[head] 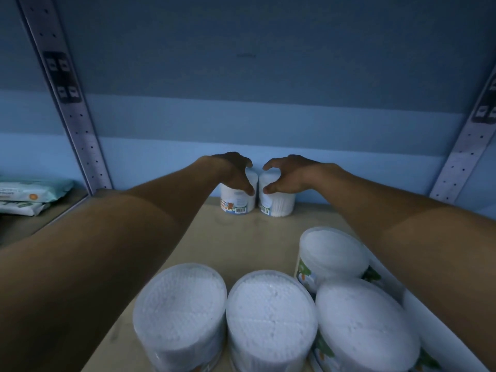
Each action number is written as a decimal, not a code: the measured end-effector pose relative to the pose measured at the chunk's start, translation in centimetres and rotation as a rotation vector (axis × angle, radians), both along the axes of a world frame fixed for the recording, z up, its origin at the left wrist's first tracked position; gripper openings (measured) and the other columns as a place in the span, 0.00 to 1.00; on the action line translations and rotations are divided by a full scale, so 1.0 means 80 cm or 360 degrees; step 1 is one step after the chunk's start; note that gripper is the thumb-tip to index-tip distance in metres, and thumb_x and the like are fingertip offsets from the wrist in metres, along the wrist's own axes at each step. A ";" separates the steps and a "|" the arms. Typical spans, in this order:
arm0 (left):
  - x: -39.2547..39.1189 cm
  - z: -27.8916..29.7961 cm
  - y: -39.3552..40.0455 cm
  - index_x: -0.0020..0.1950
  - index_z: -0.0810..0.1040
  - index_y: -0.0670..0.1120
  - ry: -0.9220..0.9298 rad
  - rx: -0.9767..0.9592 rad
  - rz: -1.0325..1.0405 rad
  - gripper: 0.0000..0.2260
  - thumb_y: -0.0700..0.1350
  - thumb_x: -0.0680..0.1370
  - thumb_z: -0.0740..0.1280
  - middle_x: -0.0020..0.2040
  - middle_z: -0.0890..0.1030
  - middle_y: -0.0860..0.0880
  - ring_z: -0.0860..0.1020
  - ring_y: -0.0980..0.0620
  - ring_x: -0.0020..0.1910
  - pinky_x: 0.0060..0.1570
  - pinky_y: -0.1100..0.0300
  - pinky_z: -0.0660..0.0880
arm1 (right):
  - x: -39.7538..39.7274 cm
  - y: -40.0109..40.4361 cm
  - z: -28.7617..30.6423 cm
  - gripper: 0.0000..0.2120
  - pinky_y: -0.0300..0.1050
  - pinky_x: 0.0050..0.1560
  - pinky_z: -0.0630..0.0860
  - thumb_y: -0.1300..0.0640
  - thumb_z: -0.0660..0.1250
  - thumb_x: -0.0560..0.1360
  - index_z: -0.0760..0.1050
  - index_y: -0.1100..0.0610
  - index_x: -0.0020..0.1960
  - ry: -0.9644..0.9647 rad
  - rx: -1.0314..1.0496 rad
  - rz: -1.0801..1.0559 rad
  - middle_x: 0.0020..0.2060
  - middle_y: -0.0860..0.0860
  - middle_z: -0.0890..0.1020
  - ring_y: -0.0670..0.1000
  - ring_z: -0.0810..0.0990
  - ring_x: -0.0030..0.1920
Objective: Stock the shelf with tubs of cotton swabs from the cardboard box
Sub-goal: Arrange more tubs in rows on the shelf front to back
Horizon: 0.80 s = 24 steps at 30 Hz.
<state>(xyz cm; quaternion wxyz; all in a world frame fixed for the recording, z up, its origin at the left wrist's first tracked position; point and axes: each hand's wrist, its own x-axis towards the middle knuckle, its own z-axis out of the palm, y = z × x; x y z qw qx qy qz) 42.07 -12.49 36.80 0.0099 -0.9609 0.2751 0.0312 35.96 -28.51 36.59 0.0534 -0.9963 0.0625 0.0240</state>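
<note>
Front tubs: four tubs of cotton swabs point(271, 315) stand upright at the near edge of the shelf point(241, 237), lids up, crowded together.
Back tubs: left rear tub point(236, 202) and right rear tub point(277, 205) stand side by side against the blue back panel point(268, 124).
Left hand: left hand point(234, 174) curls over the left rear tub, thumb on its side.
Right hand: right hand point(288, 174) claws over the right rear tub; whether the fingers press on it cannot be told.
Side: wipe packs point(29, 194) lie stacked beyond the left upright point(67, 103).
</note>
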 end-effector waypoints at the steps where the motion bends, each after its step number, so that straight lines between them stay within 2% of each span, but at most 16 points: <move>1: 0.003 -0.002 -0.001 0.78 0.60 0.54 0.0007 0.0006 -0.0011 0.37 0.61 0.73 0.71 0.74 0.66 0.48 0.68 0.45 0.72 0.66 0.50 0.70 | 0.003 0.001 -0.002 0.35 0.52 0.68 0.70 0.36 0.69 0.73 0.62 0.41 0.76 -0.0003 -0.0006 0.0009 0.74 0.50 0.67 0.55 0.68 0.72; 5: 0.013 -0.007 -0.001 0.77 0.63 0.55 -0.0026 -0.0031 -0.0064 0.35 0.59 0.73 0.72 0.72 0.68 0.47 0.70 0.45 0.69 0.63 0.51 0.72 | 0.009 0.004 -0.011 0.31 0.52 0.70 0.69 0.39 0.67 0.75 0.63 0.40 0.76 -0.0003 -0.0044 0.0037 0.76 0.49 0.66 0.55 0.67 0.73; 10: 0.023 -0.016 0.001 0.74 0.67 0.57 0.0001 -0.0064 -0.0060 0.30 0.58 0.74 0.70 0.74 0.68 0.50 0.68 0.47 0.71 0.67 0.51 0.69 | 0.008 0.005 -0.015 0.27 0.51 0.70 0.68 0.40 0.67 0.75 0.67 0.37 0.73 -0.0073 -0.0030 -0.0004 0.75 0.46 0.67 0.55 0.68 0.73; 24: 0.009 -0.013 0.016 0.73 0.69 0.57 0.0007 -0.0046 -0.0047 0.32 0.62 0.72 0.72 0.74 0.69 0.51 0.68 0.47 0.71 0.67 0.51 0.69 | -0.013 0.024 -0.012 0.28 0.51 0.67 0.71 0.42 0.71 0.73 0.70 0.38 0.72 -0.0055 0.0028 -0.0061 0.74 0.49 0.68 0.56 0.69 0.71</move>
